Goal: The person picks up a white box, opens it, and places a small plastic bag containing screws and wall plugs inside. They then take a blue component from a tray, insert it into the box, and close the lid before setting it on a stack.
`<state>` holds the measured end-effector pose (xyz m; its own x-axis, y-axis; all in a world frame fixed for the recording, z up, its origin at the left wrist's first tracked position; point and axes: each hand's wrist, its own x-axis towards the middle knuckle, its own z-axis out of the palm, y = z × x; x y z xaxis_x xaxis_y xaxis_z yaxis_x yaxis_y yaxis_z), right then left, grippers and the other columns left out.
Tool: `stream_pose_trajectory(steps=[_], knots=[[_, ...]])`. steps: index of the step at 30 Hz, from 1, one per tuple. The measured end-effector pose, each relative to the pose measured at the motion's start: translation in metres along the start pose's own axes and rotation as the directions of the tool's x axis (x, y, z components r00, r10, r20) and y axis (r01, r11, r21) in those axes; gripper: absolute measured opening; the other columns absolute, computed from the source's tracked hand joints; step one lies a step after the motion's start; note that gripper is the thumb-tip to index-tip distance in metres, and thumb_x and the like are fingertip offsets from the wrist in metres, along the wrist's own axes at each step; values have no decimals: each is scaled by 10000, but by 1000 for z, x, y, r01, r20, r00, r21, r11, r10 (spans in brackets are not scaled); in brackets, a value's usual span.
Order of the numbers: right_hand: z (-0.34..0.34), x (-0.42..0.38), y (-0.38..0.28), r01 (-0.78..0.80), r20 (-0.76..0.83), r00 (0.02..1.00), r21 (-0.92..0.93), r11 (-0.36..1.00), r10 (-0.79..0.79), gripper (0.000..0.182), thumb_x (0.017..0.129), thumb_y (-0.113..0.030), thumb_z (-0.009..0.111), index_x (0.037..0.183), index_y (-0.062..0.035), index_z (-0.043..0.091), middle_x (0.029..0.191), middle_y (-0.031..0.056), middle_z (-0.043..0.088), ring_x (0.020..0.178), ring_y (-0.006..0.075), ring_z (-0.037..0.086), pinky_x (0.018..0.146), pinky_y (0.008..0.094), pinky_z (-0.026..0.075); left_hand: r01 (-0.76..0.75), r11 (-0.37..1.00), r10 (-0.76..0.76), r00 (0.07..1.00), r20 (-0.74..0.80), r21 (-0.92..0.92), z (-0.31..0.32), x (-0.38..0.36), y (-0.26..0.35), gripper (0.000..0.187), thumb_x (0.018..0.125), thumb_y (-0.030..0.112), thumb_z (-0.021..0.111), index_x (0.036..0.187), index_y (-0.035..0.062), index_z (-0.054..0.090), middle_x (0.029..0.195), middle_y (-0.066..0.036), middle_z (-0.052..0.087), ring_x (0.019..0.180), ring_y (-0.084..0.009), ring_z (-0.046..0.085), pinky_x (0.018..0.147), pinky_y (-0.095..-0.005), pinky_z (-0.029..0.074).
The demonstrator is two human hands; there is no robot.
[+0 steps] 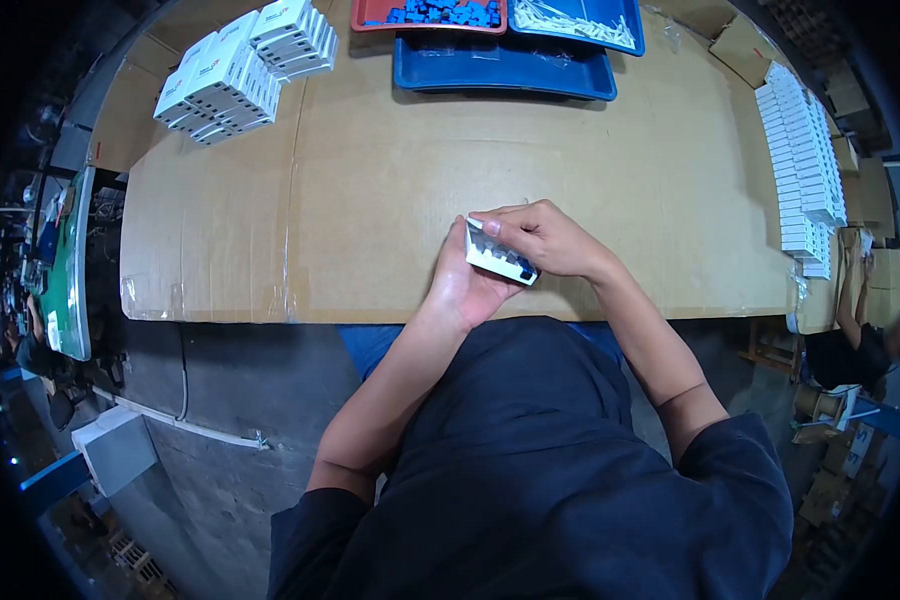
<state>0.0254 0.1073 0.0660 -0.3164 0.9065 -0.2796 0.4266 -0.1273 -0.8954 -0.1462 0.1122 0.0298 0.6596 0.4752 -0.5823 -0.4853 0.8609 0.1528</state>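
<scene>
A small white plastic housing (480, 257) is held tilted above the front half of the cardboard-covered table. Grey and dark parts show along its open face, with a dark blue or black piece near its lower right corner. My left hand (457, 285) cradles it from the left and below, palm up, fingers largely hidden behind it. From the right, my right hand (550, 238) grips its upper edge, the thumb lying across the face and the other fingers curled over the far side. Whether a smaller part sits under that thumb cannot be made out.
Stacked white housings (215, 85) stand at the back left, and a long row of white pieces (802, 165) lines the right edge. At the back are a red tray (430, 29) of blue parts, a blue tray (638, 30) of white sticks and another blue tray (505, 85). A person (855, 345) sits far right.
</scene>
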Motion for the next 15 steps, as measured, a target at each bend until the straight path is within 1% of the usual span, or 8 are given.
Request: stream_pose_trajectory(steps=[3, 5, 6, 7, 9, 11, 12, 15], knots=[[7, -7, 0, 76, -47, 996, 15, 997, -75, 412, 1088, -311, 566, 1364, -24, 673, 1241, 177, 744, 1009, 199, 699, 921, 338, 550, -11, 1000, 11, 1000, 16, 19, 0, -4, -1, 578, 1107, 585, 298, 1415, 149, 520, 1357, -88, 597, 1246, -274, 594, 1049, -532, 492], [20, -15, 8, 227, -136, 967, 75, 971, -215, 458, 1054, -273, 608, 1446, -37, 595, 1369, 230, 665, 1209, 317, 685, 1022, 361, 514, -42, 998, 41, 999, 25, 43, 0, -9, 0, 576, 1107, 583, 300, 1423, 153, 516, 1357, -86, 598, 1249, -273, 592, 1054, -540, 484], [24, -23, 9, 273, -139, 954, 28, 962, -267, 518, 1044, -219, 607, 1508, -9, 511, 1543, 224, 525, 1401, 335, 547, 1147, 373, 424, -76, 996, 73, 996, 54, 54, -1, -12, 1, 572, 1106, 582, 308, 1416, 153, 525, 1339, -81, 610, 1242, -266, 596, 1051, -533, 484], [28, -28, 11, 321, -160, 932, -51, 946, -325, 553, 1029, -238, 622, 1517, -5, 506, 1573, 217, 492, 1461, 357, 480, 1190, 393, 386, -109, 992, 104, 991, 82, 63, -1, -13, 0, 567, 1104, 580, 316, 1408, 153, 533, 1321, -77, 621, 1235, -260, 601, 1048, -526, 484], [31, -34, 11, 426, -195, 872, -154, 891, -450, 609, 1001, -313, 658, 1512, -12, 521, 1567, 224, 495, 1459, 393, 473, 1192, 430, 386, -110, 994, 107, 988, 108, 25, 2, -20, -3, 554, 1100, 578, 337, 1387, 154, 551, 1286, -64, 641, 1203, -251, 620, 1024, -497, 501], [33, -38, 8, 476, -213, 834, -193, 858, -510, 655, 983, -370, 667, 1505, -1, 526, 1562, 234, 495, 1453, 410, 474, 1189, 449, 391, -105, 992, 95, 986, 134, 76, 8, -31, -4, 539, 1100, 571, 346, 1377, 160, 557, 1277, -55, 646, 1159, -233, 641, 997, -457, 520], [33, -40, 5, 525, -229, 787, -238, 817, -573, 704, 965, -428, 676, 1497, 10, 530, 1557, 243, 495, 1447, 427, 475, 1185, 468, 395, -127, 988, 120, 989, 88, 86, 14, -36, -5, 544, 1108, 561, 325, 1376, 147, 555, 1268, -54, 651, 1142, -219, 656, 988, -434, 533], [35, -41, -1, 555, -217, 734, -353, 753, -643, 769, 945, -504, 664, 1475, 38, 537, 1533, 265, 506, 1436, 451, 480, 1171, 499, 408, -204, 971, 198, 978, 60, 126, 28, -45, -10, 568, 1115, 555, 301, 1377, 118, 552, 1274, -68, 647, 1172, -209, 652, 1009, -419, 530]])
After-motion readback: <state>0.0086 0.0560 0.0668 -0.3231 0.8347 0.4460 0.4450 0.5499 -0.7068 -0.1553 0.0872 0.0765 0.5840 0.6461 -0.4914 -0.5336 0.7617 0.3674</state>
